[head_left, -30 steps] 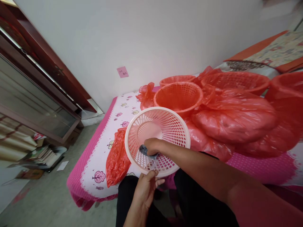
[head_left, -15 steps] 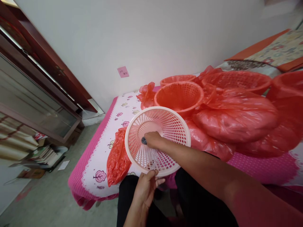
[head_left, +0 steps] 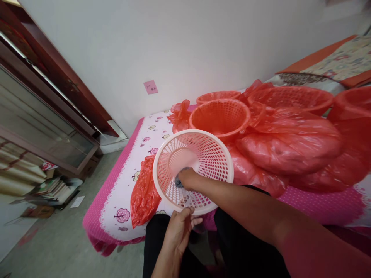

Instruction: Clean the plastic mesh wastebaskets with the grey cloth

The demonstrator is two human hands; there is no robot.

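A pale pink plastic basket (head_left: pixel 218 152) with lattice sides stands tilted toward me at the bed's edge. My right hand (head_left: pixel 188 179) reaches down inside it, fingers curled round a dark grey bunched thing (head_left: pixel 178 181) that looks like fabric; most of it is hidden behind the hand. Against the basket's near rim, my left hand (head_left: pixel 179 226) pinches thumb to forefinger, the other fingers loose. From that pinch, thin clear plastic film (head_left: pixel 187 197) stretches up inside the basket toward the grey thing. A crumpled red plastic bag (head_left: pixel 145 195) lies just left of the basket.
Beyond the basket are a red basket (head_left: pixel 220 117), several more like it and big filled red plastic bags (head_left: pixel 290 141). All rest on a bed with a pink and white cover (head_left: pixel 116 200). A wall with a pink note (head_left: pixel 150 87) rises behind; a cabinet stands left.
My right hand has sunk slightly lower inside the pink basket, and more of the grey thing shows around its fingers. The left hand and basket are nearly unmoved.
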